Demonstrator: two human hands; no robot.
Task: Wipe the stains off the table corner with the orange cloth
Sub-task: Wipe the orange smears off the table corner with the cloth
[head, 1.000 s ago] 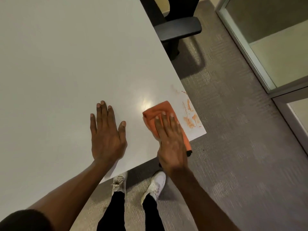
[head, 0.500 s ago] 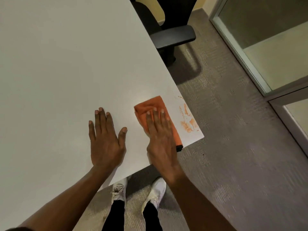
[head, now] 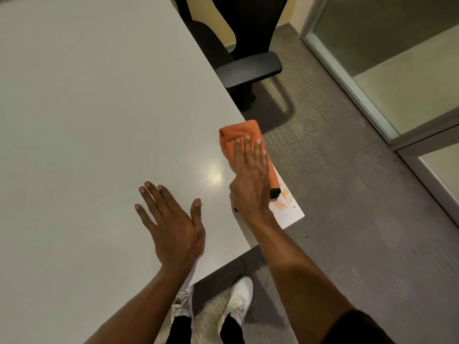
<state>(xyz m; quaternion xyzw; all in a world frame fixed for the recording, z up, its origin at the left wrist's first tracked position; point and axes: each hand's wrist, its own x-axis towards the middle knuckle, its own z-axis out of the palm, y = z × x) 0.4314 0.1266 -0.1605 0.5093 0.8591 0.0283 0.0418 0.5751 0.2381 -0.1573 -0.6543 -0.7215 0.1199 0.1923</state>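
orange cloth [head: 238, 135] lies on the white table [head: 87, 120] by its edge, under the flat, spread fingers [head: 248, 150] of the right hand [head: 250, 180]. orange stains [head: 283, 203] sit behind those fingers, near the wrist. the left hand [head: 171, 224] rests open on the table.

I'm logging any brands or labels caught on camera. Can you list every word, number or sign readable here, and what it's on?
None can be read.
The orange cloth under the right hand has a dark tab at its near end, with no legible print.
The table, the stains, the black chair and the white shoes show no writing.
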